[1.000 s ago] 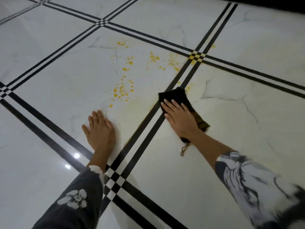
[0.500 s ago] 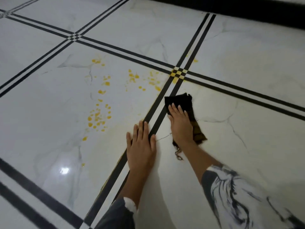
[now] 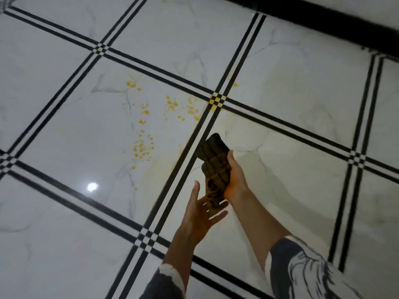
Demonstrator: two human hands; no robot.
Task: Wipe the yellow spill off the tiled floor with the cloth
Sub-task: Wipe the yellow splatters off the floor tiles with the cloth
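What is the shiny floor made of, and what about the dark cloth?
The floor looks like glazed ceramic or porcelain tile printed to resemble white marble: grey veins, black border lines, and a glossy finish showing a light reflection. The cloth looks like soft woven fabric, matte dark brown: it folds and droops in the right hand.

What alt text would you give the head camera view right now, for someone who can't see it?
Seen from above, a person's right hand grips a dark folded cloth above the tiled floor, with the open left hand just beneath its lower end. The yellow spill dots the white tile to the left, beside a double black line.
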